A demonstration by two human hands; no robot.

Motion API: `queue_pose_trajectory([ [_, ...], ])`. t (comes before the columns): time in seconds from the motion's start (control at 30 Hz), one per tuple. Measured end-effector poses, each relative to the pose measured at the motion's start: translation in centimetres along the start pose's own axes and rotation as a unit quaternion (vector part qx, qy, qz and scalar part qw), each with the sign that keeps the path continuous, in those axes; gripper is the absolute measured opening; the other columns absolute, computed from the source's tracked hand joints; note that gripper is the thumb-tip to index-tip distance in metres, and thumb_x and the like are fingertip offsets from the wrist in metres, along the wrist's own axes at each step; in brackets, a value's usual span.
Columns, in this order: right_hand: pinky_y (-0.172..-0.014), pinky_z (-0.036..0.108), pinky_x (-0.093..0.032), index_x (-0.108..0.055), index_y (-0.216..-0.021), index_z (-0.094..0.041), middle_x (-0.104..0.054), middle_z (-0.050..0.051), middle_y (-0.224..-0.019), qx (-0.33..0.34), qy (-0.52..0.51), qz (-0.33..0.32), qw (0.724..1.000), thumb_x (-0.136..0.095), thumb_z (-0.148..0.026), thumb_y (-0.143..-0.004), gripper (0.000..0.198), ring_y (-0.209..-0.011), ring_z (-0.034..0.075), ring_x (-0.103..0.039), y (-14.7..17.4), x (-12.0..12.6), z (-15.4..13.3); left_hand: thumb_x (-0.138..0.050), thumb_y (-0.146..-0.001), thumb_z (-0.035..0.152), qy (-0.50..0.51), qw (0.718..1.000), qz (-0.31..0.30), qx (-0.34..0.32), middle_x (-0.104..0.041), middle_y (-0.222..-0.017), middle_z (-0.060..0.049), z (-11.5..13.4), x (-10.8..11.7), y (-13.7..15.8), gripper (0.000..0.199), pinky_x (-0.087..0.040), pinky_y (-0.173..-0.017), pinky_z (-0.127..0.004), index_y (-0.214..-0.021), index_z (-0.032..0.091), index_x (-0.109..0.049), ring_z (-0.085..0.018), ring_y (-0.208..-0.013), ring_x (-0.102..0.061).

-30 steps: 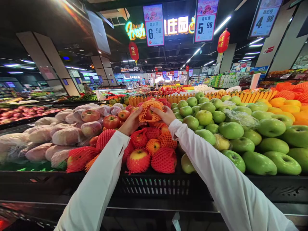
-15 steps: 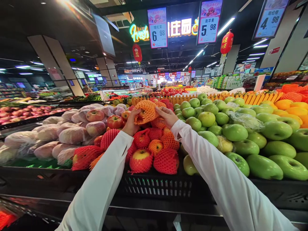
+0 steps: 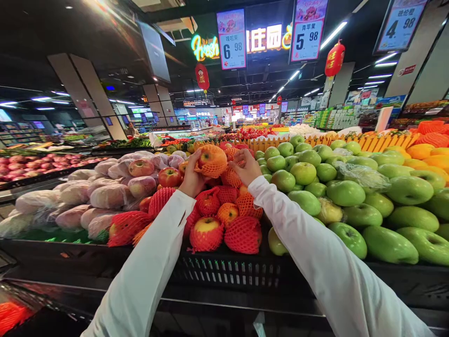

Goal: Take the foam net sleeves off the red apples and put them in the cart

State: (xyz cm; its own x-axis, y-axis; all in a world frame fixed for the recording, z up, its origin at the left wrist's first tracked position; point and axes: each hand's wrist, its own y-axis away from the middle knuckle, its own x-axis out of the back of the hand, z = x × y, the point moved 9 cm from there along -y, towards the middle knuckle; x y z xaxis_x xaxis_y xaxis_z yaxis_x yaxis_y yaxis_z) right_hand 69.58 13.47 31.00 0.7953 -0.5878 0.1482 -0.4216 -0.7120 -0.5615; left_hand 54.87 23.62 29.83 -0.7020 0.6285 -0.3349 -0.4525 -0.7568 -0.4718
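Observation:
My left hand (image 3: pixel 192 175) is wrapped around an apple (image 3: pixel 209 157) partly covered by an orange foam net (image 3: pixel 213 169); the apple's bare red-yellow upper part shows. To the right of this apple, apart from it, my right hand (image 3: pixel 246 167) has curled fingers, with a gap at the thumb and nothing visible in it. Orange-netted apples (image 3: pixel 230 178) lie just beneath the right hand. Closer to me are several apples in red foam nets (image 3: pixel 242 234), in a black slotted crate (image 3: pixel 229 272). A bare red apple (image 3: pixel 170 177) sits left of my left hand.
Green apples (image 3: pixel 345 193) are heaped on the right, with oranges (image 3: pixel 423 151) beyond them. Plastic-wrapped fruit (image 3: pixel 108 197) fills the left side. A low yellow fence (image 3: pixel 372 140) runs behind the display. Price signs (image 3: pixel 231 40) and red lanterns (image 3: pixel 335 60) hang overhead.
The orange net has come down off the apple's upper part, baring its skin. My right hand has let go of the net and moved slightly away to the right.

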Motion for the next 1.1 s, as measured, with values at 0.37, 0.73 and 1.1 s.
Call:
queue_pose_trajectory([
  [0.37, -0.084, 0.040, -0.058, -0.060, -0.125, -0.023, -0.069, 0.006, -0.113, 0.082, 0.020, 0.005, 0.996, -0.087, -0.049, -0.068, 0.068, -0.081, 0.017, -0.066, 0.5, 0.4, -1.7, -0.082, -0.066, 0.039, 0.013, 0.992, -0.111, 0.061, -0.074, -0.113, -0.009, -0.1, -2.3, 1.3, 0.049, -0.044, -0.050, -0.021, -0.109, 0.021, -0.068, -0.019, -0.081, -0.067],
  [0.73, -0.099, 0.045, -0.056, -0.053, -0.139, -0.023, -0.069, 0.010, -0.123, 0.098, 0.103, -0.048, 0.989, -0.084, -0.044, -0.077, 0.072, -0.092, 0.019, -0.069, 0.7, -0.9, -1.2, -0.085, -0.070, 0.033, -0.179, 0.937, 0.255, -0.158, -0.061, -0.135, -0.009, 3.1, 5.5, -0.5, 0.069, -0.055, -0.093, -0.028, -0.123, 0.025, -0.042, -0.019, -0.118, -0.065],
  [1.1, -0.087, 0.039, -0.060, -0.060, -0.125, -0.024, -0.074, 0.005, -0.116, 0.084, 0.157, -0.027, 0.984, -0.080, -0.032, -0.079, 0.051, -0.076, 0.015, -0.070, 0.6, -0.4, -1.8, -0.083, -0.075, 0.027, -0.490, 0.807, 0.329, -0.026, -0.040, -0.154, -0.024, 1.3, 9.4, -1.2, 0.086, -0.035, -0.123, -0.048, -0.147, 0.016, -0.036, -0.035, -0.147, -0.044],
])
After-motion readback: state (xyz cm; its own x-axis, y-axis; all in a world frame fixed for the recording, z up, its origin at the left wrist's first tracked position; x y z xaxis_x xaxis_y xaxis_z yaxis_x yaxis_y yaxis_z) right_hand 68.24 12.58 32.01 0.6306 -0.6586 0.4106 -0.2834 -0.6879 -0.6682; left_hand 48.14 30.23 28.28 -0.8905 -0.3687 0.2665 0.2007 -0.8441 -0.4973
